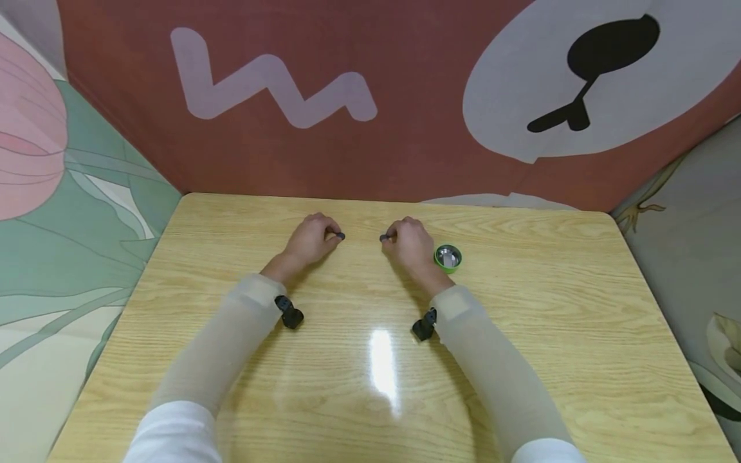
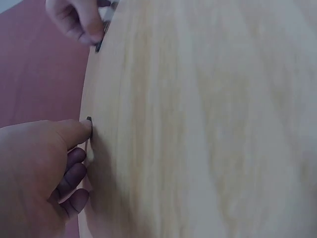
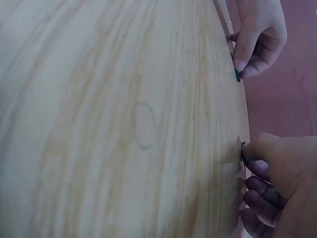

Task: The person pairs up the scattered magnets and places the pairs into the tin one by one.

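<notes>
Left hand and right hand each pinch a small dark piece, probably light and stiff, best gripped near one end.

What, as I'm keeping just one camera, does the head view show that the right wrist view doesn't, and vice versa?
Only the head view: a small, round green container, silvery inside, and beige forearm sleeves.
Only the right wrist view: a faint, curved grey mark on the pale wooden tabletop.
Both: that tabletop, the red-brown wall, and the left hand and right hand, each pinching a small dark piece.
</notes>
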`<action>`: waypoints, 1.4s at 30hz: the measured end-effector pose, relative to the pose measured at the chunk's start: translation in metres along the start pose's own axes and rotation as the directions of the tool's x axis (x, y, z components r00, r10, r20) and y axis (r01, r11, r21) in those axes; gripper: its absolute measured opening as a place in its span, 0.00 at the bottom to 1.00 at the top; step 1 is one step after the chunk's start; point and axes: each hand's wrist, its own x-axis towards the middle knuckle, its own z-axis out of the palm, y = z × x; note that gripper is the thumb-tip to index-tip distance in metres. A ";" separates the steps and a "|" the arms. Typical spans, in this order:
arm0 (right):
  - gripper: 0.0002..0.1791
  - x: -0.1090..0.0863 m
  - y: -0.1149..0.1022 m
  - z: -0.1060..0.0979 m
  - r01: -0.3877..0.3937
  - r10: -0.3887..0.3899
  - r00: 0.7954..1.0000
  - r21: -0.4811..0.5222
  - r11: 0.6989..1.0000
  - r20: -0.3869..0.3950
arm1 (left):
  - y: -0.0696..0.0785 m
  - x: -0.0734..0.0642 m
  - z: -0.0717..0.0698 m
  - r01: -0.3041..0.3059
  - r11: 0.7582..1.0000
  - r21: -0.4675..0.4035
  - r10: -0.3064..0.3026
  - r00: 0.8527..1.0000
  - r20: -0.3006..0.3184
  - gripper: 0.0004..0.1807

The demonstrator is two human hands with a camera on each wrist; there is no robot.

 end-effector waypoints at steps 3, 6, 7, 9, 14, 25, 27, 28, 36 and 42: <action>0.11 0.000 -0.001 0.001 0.014 -0.013 1.000 -0.007 1.000 0.010 | 0.006 0.000 0.005 -0.019 1.000 0.015 0.019 1.000 0.009 0.11; 0.11 0.000 -0.001 0.002 0.031 -0.030 0.999 -0.015 0.999 0.016 | 0.012 0.000 0.009 -0.041 0.999 0.026 0.041 0.999 0.013 0.10; 0.11 0.000 -0.001 0.002 0.036 -0.036 0.999 -0.018 0.999 0.018 | 0.013 0.000 0.010 -0.050 0.998 0.030 0.050 0.999 0.012 0.10; 0.11 0.000 -0.001 0.002 0.049 -0.048 0.999 -0.020 0.999 0.020 | 0.015 0.000 0.012 -0.063 0.997 0.034 0.062 0.998 0.010 0.09; 0.11 0.000 0.001 0.004 0.082 -0.082 0.997 -0.018 0.996 0.011 | 0.018 0.002 0.016 -0.087 0.995 0.048 0.087 0.996 0.013 0.09; 0.12 -0.001 0.001 0.004 0.158 -0.158 0.987 -0.007 0.987 0.003 | 0.027 0.002 0.020 -0.080 0.996 0.038 0.079 0.997 0.025 0.10; 0.12 -0.002 0.001 0.004 0.174 -0.174 0.985 -0.003 0.985 -0.006 | 0.028 0.002 0.020 -0.080 0.996 0.035 0.079 0.996 0.028 0.10; 0.12 -0.002 0.001 0.005 0.182 -0.182 0.983 -0.001 0.983 -0.011 | 0.029 0.002 0.019 -0.080 0.996 0.035 0.079 0.996 0.029 0.10; 0.12 -0.003 0.002 0.006 0.229 -0.229 0.973 0.029 0.973 -0.009 | 0.031 0.002 0.020 -0.080 0.996 0.032 0.079 0.996 0.030 0.10; 0.12 -0.004 0.002 0.008 0.230 -0.231 0.973 0.041 0.972 0.027 | 0.030 0.002 0.024 -0.093 0.995 0.026 0.092 0.995 0.025 0.10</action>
